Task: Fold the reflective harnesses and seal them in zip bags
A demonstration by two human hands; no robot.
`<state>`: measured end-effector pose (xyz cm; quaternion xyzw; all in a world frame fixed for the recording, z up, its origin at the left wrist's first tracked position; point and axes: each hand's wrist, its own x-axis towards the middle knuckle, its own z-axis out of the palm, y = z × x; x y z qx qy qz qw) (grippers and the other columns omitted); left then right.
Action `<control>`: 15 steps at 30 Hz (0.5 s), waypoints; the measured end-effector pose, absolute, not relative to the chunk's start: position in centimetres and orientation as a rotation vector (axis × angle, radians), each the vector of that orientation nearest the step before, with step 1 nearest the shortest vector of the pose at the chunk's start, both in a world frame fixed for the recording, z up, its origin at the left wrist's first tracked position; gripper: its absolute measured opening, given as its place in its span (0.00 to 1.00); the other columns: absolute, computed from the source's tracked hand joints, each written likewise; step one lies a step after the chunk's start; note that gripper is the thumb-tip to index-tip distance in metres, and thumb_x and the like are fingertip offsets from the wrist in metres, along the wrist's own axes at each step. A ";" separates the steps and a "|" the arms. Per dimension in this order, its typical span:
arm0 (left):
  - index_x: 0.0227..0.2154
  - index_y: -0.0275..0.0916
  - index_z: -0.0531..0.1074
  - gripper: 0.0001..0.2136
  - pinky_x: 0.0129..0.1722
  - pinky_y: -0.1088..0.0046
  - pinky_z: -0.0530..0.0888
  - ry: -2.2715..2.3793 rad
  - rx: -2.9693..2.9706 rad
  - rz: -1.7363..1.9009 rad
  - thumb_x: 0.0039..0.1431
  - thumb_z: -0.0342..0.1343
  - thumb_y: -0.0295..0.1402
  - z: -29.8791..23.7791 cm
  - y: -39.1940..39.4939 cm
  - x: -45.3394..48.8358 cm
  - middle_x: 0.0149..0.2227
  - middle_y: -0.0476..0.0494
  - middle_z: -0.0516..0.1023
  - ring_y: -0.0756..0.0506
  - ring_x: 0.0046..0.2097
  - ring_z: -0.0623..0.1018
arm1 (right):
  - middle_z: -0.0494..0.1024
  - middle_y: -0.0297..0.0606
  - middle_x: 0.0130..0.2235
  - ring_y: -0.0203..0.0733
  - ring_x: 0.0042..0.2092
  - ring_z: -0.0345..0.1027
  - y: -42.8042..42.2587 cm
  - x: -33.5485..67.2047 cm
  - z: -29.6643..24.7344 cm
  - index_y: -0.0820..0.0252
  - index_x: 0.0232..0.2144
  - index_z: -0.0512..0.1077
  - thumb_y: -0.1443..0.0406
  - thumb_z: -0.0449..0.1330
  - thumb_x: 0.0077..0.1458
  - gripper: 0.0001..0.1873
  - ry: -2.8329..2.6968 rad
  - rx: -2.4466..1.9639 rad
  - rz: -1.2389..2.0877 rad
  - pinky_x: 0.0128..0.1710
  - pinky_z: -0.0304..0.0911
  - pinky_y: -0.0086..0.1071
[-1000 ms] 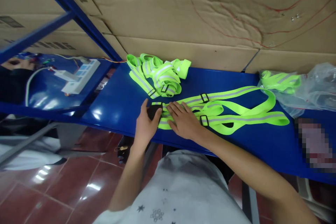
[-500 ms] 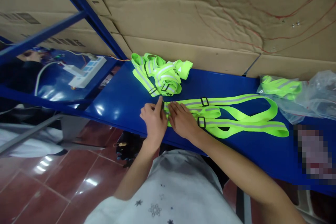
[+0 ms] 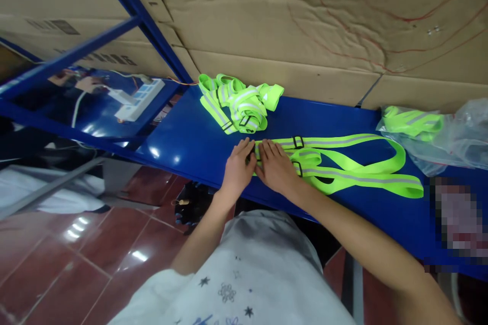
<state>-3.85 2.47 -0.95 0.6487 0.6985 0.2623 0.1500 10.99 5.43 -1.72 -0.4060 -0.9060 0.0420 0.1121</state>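
The reflective strap harness (image 3: 343, 139) lies flat at mid-frame on the blue table (image 3: 190, 142), its long axis running from the 2 hands toward the right of the frame. Both hands press its left end palm down, fingers flat and slightly spread, pinching nothing: the left hand (image 3: 237, 172) at the tip, the right hand (image 3: 277, 168) just beside it. The table's front edge runs just below the wrists; a folded bundle (image 3: 238, 104) sits near, above.

3 hi-vis strap vests (image 3: 358, 175) (image 3: 240, 104) (image 3: 414, 121), 1 plastic bag (image 3: 463, 137), 1 pwr strip (image 3: 139, 99).
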 end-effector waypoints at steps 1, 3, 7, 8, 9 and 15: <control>0.68 0.38 0.65 0.26 0.71 0.47 0.58 2.073 1.856 0.758 0.68 0.49 0.34 -0.9 2.2 -3.5 0.71 0.33 0.62 0.35 0.73 0.60 | 0.61 0.64 0.70 0.63 0.72 0.53 5.7 11.8 -1.4 0.82 0.68 0.59 0.55 0.49 0.72 0.36 -2.716 -1.109 0.124 0.72 0.49 0.52; 0.72 0.39 0.56 0.33 0.68 0.40 0.59 2.254 1.829 0.727 0.67 0.54 0.38 -0.7 1.7 -2.9 0.73 0.29 0.58 0.30 0.73 0.60 | 0.62 0.60 0.70 0.61 0.71 0.55 6.3 13.5 -1.0 0.79 0.68 0.60 0.53 0.48 0.72 0.36 -2.799 -0.978 0.129 0.71 0.51 0.53; 0.73 0.34 0.51 0.39 0.59 0.37 0.67 2.483 1.746 0.535 0.66 0.56 0.48 -0.2 1.3 -2.8 0.65 0.24 0.68 0.26 0.65 0.68 | 0.63 0.54 0.70 0.56 0.71 0.56 7.1 15.5 -0.9 0.72 0.70 0.58 0.54 0.44 0.74 0.33 -2.820 -0.880 0.139 0.72 0.45 0.58; 0.72 0.33 0.54 0.39 0.58 0.38 0.68 2.488 1.734 0.500 0.66 0.56 0.50 -0.2 1.5 -3.0 0.62 0.24 0.71 0.25 0.63 0.69 | 0.62 0.52 0.71 0.54 0.72 0.55 7.1 15.6 -1.0 0.70 0.71 0.58 0.55 0.43 0.75 0.32 -2.804 -0.877 0.150 0.73 0.44 0.58; 0.70 0.32 0.56 0.39 0.57 0.39 0.69 2.483 1.725 0.482 0.65 0.56 0.51 -0.2 1.7 -3.3 0.60 0.24 0.72 0.25 0.62 0.71 | 0.61 0.51 0.71 0.53 0.73 0.54 7.1 15.7 -1.2 0.69 0.71 0.57 0.56 0.42 0.75 0.32 -2.788 -0.881 0.165 0.73 0.43 0.57; 0.63 0.38 0.66 0.32 0.49 0.60 0.75 2.326 1.630 0.726 0.59 0.66 0.43 -0.3 2.3 -4.3 0.54 0.33 0.72 0.34 0.54 0.77 | 0.59 0.49 0.72 0.53 0.73 0.51 5.9 14.7 -1.2 0.69 0.72 0.56 0.57 0.42 0.75 0.31 -2.777 -0.925 0.230 0.72 0.47 0.53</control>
